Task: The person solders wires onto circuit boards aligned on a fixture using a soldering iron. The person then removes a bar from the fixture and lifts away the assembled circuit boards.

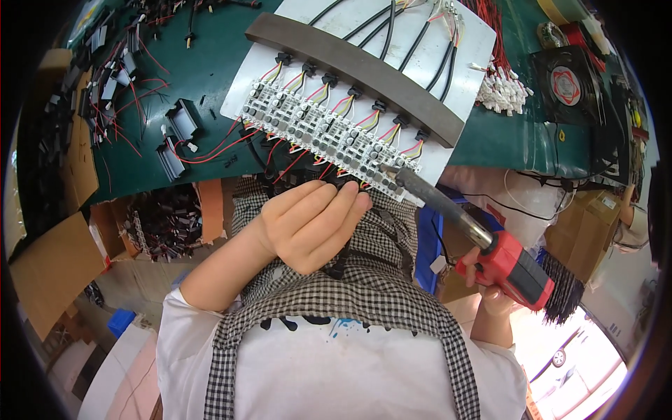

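A strip of white circuit boards (318,129) crowded with small parts lies slantwise on a white sheet (241,91). My left hand (311,220) is at its near edge, fingers pinched together on a thin wire among red and yellow ones; the fingertips partly hide it. My right hand (492,297) grips a red and black soldering gun (521,269). Its metal barrel points up and left, and the dark tip reaches the right part of the strip, close to my left fingertips. Coloured wires run from the boards' far side to black cables (378,105) under a curved brown bar (357,70).
On the green table, small black housings (183,120) with red wires lie to the left. At the right are white connectors (504,92) on red wires and a black fan (565,85). Cardboard boxes (52,273) of parts stand below left. A blue bin (425,255) is below the table edge.
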